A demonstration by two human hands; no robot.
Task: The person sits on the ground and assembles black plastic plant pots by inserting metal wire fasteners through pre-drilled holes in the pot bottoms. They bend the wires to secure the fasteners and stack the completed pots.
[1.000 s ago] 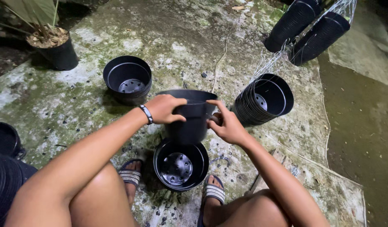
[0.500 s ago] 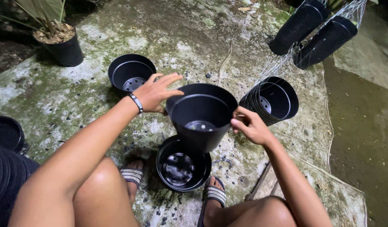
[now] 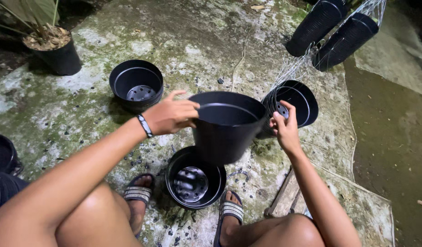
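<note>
A black plastic pot [image 3: 225,130] hangs upright in the air between both my hands. My left hand [image 3: 170,114], with a dark band at the wrist, grips its rim on the left side. My right hand [image 3: 284,127] holds the rim on the right. Directly below, between my sandalled feet, stands another black pot [image 3: 192,183] with a perforated bottom. A sideways stack of black pots [image 3: 294,104] lies just behind my right hand.
An empty black pot [image 3: 137,84] sits on the mossy concrete at upper left. A potted plant [image 3: 53,50] stands far left. Two long stacks of pots [image 3: 332,29] in netting lie at upper right. A dark pot [image 3: 3,153] is at the left edge. A wooden piece [image 3: 284,196] lies by my right leg.
The held pot was lifted off the pot between my feet, tipped with its mouth toward me, and is now upright again. My right hand shifted to its right rim.
</note>
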